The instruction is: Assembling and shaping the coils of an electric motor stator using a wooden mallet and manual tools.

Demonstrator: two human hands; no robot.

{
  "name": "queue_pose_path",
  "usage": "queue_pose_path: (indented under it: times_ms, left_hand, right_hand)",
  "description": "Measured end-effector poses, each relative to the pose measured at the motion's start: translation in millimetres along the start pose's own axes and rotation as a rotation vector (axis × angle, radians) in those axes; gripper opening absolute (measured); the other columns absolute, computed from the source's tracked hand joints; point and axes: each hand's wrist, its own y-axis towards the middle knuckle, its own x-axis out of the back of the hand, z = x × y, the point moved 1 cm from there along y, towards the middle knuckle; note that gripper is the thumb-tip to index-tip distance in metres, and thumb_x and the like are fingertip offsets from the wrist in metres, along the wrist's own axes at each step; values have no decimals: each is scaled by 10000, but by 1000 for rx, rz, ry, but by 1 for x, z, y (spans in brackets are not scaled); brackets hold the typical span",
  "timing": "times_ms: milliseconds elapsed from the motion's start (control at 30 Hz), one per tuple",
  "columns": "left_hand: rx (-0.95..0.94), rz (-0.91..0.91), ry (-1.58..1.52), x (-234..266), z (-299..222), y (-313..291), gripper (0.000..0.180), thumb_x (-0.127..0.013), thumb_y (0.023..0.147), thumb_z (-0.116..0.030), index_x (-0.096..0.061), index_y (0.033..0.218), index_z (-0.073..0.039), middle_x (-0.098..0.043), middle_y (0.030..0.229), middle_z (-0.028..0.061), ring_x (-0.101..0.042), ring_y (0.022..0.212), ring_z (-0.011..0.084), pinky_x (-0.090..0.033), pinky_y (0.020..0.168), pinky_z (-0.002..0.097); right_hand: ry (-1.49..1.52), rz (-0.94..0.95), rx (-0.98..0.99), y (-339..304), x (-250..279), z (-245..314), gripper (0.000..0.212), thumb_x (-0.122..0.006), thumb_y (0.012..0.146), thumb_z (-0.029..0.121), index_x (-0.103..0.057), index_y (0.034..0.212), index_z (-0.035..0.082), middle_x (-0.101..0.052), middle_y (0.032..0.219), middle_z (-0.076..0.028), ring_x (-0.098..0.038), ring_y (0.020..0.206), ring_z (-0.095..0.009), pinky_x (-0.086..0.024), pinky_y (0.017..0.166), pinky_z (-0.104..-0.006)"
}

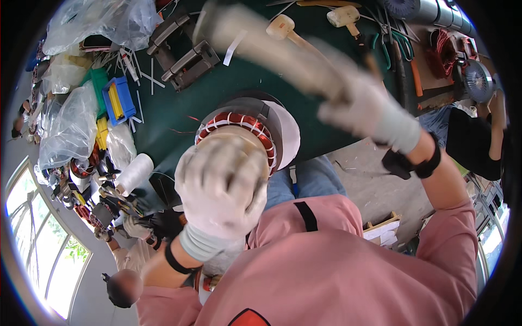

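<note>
Two gloved hands on the worker I'm watching. Left hand (223, 187): fingers curled over one tan round block (231, 133); one red coil ring (254, 124) curves around its far side, at one grey cylinder (278, 127), near edge of green table (179, 108). Right hand (361, 106), raised at right: fingers closed around one blurred pale club (272, 49). Far: two mallets (343, 16). Left: one blue bin (126, 93), one white roll (135, 173).

The counter (321, 126) area shows one ring of red windings (260, 126), one blurred pale tool (272, 51), two pale-headed mallets (281, 27) (343, 17), one blue bin (126, 95), one green bin (99, 86), one white roll (136, 173) and at least three clear plastic bags (69, 127). At least two co-workers (474, 142) are visible.
</note>
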Motion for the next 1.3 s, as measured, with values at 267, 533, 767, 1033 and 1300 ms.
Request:
queue_pose_path:
  times_ms: [267,533,767,1033,1300]
  left_hand:
    - [-22,-27,-24,-7,-2,-4,363,-788,678,-154,-716,1034,-156,-625,1115,53,-606,1058,323,-470,925,486]
    - [-128,-18,-31,-10,4,-5,389,-807,649,-194,-716,1027,-190,-609,1134,31,-607,1071,300,-479,903,490]
    - [84,-90,26,-13,-15,-4,367,-754,711,-180,-721,1076,-154,-633,1119,52,-608,1065,312,-469,922,478]
    - [141,-99,92,-15,-14,-5,275,-753,750,-234,-757,1024,-208,-649,1118,13,-611,1071,263,-488,917,475]
    - [210,-113,98,-15,-18,1,248,-743,766,-121,-744,1014,-131,-632,1136,78,-592,1065,336,-475,927,463]
  right_hand:
    - [-187,63,427,2,-30,-10,566,-645,841,118,-609,1406,113,-737,957,-165,-739,776,-255,-574,614,-380]
    - [-462,100,617,29,-25,4,590,-687,860,139,-580,1438,86,-726,883,-134,-700,703,-269,-574,678,-374]
    - [-105,-269,248,42,39,-26,300,-688,918,164,-670,1190,40,-700,846,-87,-695,698,-145,-568,635,-302]
    - [95,-245,-207,10,32,-1,558,-678,948,151,-471,1437,-19,-682,862,-49,-654,731,-117,-540,626,-279]
    - [204,-97,-160,-51,-53,-29,751,-746,840,84,-394,1503,46,-622,1195,-151,-642,949,-228,-493,807,-322]
